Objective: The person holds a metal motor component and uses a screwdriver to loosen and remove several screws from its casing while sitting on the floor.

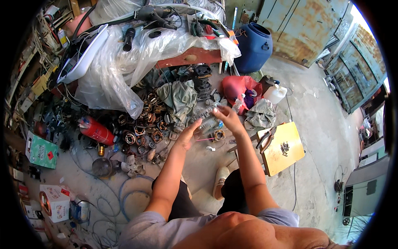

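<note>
Between my two hands is a clear, ridged piece of plastic (206, 123) that looks like a bottle; it is blurred against the clutter behind it. My left hand (190, 135) is closed on its near left side, with the thumb up. Fingers of my right hand (228, 118) pinch its upper right end. Below them on the floor lies a square motor stator (219, 135) with copper windings. To the right stands a yellow-topped stool (290, 145) bearing dark-handled pliers (267, 140) and a small heap of metal parts (285, 149).
Stators and copper coils (143, 135) pile up ahead on the left, near a red fire extinguisher (96, 130). Plastic sheeting (112, 70) drapes the bench. A blue barrel (253, 47), red bag (236, 87) and white jug (275, 94) stand beyond. Hose (124, 186) coils on the floor.
</note>
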A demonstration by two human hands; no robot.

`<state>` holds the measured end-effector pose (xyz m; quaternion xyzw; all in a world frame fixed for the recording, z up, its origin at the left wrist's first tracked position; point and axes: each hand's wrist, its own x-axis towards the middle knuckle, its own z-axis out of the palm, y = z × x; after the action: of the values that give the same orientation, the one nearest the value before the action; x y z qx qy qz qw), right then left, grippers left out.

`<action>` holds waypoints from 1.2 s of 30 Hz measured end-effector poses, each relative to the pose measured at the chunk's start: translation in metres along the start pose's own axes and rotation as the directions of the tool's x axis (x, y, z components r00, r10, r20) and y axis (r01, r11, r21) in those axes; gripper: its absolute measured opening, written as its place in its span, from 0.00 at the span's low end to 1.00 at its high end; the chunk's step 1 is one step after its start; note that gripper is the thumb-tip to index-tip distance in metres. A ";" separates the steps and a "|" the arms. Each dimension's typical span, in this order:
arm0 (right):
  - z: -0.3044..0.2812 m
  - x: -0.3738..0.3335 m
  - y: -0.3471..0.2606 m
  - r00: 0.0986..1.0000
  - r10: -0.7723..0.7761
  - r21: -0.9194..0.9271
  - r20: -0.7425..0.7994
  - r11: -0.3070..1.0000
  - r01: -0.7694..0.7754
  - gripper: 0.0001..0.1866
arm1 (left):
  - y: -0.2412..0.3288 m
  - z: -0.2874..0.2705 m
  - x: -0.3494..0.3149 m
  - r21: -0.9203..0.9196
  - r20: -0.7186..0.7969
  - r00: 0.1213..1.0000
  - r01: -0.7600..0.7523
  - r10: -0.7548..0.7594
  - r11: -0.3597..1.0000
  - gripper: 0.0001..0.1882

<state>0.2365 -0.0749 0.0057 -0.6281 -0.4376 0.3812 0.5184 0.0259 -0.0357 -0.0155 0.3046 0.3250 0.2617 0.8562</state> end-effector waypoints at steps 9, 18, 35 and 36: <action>-0.030 0.139 -0.211 0.672 -0.731 -0.669 -0.116 0.557 0.491 0.16 | 0.028 -0.023 0.019 -0.142 0.023 0.977 -0.209 0.214 0.968 0.36; -0.036 0.324 -0.267 0.856 -0.510 -0.891 -0.086 0.424 0.163 0.18 | 0.037 -0.040 0.046 -0.196 -0.031 0.988 -0.155 0.152 0.968 0.38; 0.015 0.457 -0.284 0.960 -0.276 -0.989 -0.049 -0.124 -0.086 0.13 | 0.059 -0.075 0.071 -0.170 -0.113 0.987 -0.129 0.111 0.977 0.28; 0.019 0.448 -0.287 0.942 -0.314 -0.979 -0.115 -0.122 -0.160 0.12 | 0.061 -0.074 0.072 -0.178 -0.107 0.988 -0.127 0.109 0.976 0.29</action>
<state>0.3208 0.3772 0.2742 -0.8255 -0.5212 -0.2124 -0.0432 0.0041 0.0783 -0.0462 0.2300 0.3217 0.3556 0.8469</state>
